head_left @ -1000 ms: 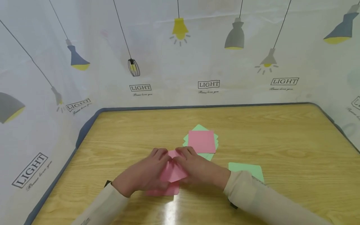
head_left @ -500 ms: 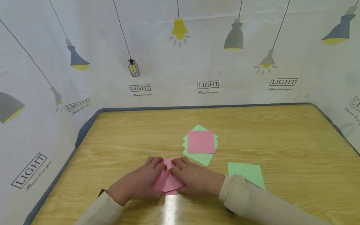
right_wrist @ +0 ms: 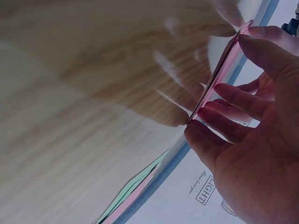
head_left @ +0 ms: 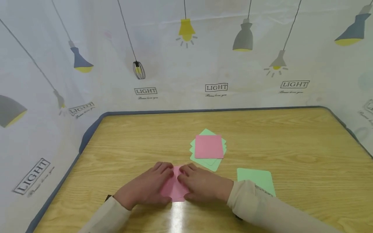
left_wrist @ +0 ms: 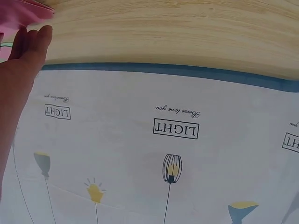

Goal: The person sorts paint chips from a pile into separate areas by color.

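A person's left hand [head_left: 147,186] and right hand [head_left: 204,184] grasp pink cards [head_left: 174,187] from either side on the near part of the wooden counter [head_left: 131,139], thumbs by the near edge. Beyond, a pink square [head_left: 209,146] tops fanned green cards [head_left: 214,165]; at right, a sleeve [head_left: 259,205] partly hides another green sheet [head_left: 256,178].

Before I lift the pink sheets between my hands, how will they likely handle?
The pink sheets will probably feel light and bendy, since their edges look thin in the right wrist view. They may slip apart, as their near edges don't quite line up. Lying fairly flat, they seem unlikely to roll.
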Action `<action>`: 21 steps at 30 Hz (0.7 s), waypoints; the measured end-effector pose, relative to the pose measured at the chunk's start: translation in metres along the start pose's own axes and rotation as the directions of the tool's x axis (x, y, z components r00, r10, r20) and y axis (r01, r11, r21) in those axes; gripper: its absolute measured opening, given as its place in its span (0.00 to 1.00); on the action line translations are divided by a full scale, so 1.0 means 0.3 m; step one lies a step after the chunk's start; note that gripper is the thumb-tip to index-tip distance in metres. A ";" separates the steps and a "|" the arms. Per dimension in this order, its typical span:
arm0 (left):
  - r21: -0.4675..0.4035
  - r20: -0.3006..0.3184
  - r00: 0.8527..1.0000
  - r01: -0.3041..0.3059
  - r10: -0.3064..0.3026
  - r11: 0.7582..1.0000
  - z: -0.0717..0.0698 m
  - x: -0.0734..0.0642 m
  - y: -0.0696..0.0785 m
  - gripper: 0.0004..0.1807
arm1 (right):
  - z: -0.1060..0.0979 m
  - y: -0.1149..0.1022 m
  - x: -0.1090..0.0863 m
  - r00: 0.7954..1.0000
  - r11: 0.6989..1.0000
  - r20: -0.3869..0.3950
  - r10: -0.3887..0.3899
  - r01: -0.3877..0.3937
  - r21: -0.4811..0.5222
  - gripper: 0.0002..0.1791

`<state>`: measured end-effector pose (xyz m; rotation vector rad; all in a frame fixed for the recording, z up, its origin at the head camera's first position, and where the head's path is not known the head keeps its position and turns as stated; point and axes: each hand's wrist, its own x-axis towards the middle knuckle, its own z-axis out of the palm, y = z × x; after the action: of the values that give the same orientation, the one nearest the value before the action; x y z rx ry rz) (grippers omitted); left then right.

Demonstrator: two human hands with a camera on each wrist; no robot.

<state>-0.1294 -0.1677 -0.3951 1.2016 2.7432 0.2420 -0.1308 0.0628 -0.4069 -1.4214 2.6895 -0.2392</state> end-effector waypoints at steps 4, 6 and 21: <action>-0.011 0.011 1.000 0.016 -0.016 1.000 0.000 0.020 -0.003 0.31 | 0.001 0.003 0.000 1.000 1.000 0.007 0.001 -0.001 -0.008 0.29; -0.010 0.014 1.000 0.027 -0.026 1.000 -0.001 0.034 -0.006 0.30 | 0.000 0.005 0.000 1.000 1.000 0.010 0.007 -0.007 -0.004 0.29; -0.019 -0.047 0.999 0.021 -0.022 1.000 -0.040 0.287 -0.015 0.27 | -0.086 0.196 -0.071 0.984 0.982 -0.071 0.165 -0.157 0.104 0.29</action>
<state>-0.1927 -0.1082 -0.3895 1.1760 2.7858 0.2971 -0.1706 0.1155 -0.3919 -1.1849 2.7941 -0.4162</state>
